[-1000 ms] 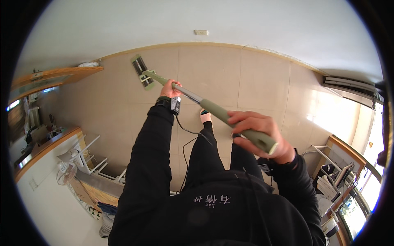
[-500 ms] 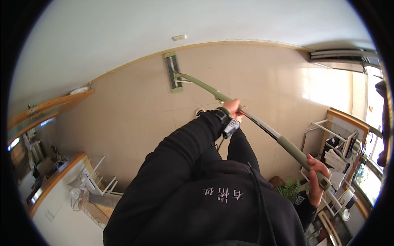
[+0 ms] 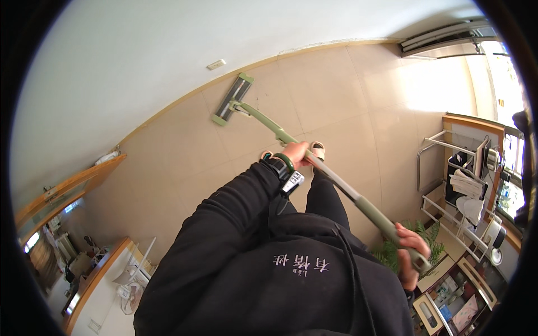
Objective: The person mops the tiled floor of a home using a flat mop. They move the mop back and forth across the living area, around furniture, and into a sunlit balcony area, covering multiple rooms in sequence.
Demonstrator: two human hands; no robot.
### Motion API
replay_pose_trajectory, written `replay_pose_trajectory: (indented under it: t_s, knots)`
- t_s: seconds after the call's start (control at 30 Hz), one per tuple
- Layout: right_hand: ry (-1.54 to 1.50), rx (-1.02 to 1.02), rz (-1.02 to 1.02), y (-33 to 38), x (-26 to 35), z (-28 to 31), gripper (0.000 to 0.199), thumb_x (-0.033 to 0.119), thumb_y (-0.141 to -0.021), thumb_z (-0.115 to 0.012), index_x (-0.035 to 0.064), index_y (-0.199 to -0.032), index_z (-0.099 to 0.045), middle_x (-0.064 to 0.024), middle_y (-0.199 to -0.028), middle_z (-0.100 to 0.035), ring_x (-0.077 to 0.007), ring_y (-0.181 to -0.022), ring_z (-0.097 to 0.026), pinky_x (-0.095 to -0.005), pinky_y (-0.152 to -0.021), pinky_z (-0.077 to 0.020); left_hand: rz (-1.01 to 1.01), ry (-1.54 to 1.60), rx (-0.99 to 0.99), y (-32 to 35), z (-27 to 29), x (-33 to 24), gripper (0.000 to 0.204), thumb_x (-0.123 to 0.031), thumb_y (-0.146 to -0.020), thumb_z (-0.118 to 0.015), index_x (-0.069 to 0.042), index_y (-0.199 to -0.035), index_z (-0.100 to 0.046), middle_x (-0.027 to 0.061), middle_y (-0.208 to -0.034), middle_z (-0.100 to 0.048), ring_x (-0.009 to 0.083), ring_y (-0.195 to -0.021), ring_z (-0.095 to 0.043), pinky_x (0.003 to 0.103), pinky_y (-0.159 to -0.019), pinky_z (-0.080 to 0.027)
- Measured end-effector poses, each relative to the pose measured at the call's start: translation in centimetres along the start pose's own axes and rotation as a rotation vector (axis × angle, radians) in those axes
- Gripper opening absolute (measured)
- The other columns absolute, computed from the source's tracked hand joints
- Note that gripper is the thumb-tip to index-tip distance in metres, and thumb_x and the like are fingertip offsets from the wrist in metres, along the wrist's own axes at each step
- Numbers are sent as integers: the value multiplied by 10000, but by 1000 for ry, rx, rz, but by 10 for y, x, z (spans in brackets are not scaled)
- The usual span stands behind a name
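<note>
A green flat-headed mop (image 3: 263, 119) slants across the view, its handle running from the upper left down to the lower right. Its rectangular head (image 3: 242, 88), dark in the middle with green ends, rests on the beige tiled floor near the wall's base. Midway along the pole, my left hand (image 3: 295, 154) is closed around it; a dark bracelet and a small grey device sit at that wrist. My right hand (image 3: 412, 249) grips the green upper end of the handle, beside my right hip. Some of the fingers on both hands are hidden by the pole.
A white wall (image 3: 129, 67) with a small socket (image 3: 216, 64) borders the floor ahead. Metal-framed chairs or racks (image 3: 445, 168) stand at right, near a leafy plant (image 3: 431, 238) and a cabinet with glass panels (image 3: 457, 294). A wooden-edged door (image 3: 73, 179) stands at left.
The view has turned, and the mop head now lies tilted instead of nearly upright in the picture. Both hands appear farther left, still gripping the handle. A second shoe has come into sight.
</note>
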State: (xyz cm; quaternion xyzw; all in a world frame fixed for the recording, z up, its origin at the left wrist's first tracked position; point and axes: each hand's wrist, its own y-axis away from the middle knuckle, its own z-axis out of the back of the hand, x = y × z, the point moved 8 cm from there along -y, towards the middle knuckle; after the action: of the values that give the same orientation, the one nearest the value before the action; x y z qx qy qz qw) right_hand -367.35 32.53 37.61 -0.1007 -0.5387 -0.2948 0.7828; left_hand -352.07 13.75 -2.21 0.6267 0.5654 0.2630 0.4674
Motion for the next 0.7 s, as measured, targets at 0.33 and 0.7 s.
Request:
replay_pose_trajectory:
  t_s: [0.33, 0.7]
  knots:
    - [19, -64, 37, 14, 10, 29, 264, 230, -834, -730, -12, -891, -640, -207, -1000, -686, -318, -976, -676, -509, -960, -497, 16, -135, 100, -14, -47, 12, 256, -203, -955, -467, 31, -1055, -494, 114, -852, -645, 227, -733, -676, 360, -707, -598]
    - [18, -62, -16, 7, -10, -12, 271, 192, -824, -743, -30, -948, -650, -226, -1061, -683, -376, -1060, -651, -494, -987, -475, 22, -249, -70, -42, -5, -17, 226, -209, -927, -485, 0, -985, -551, 112, -760, -653, 230, -613, -676, 335, -559, -588]
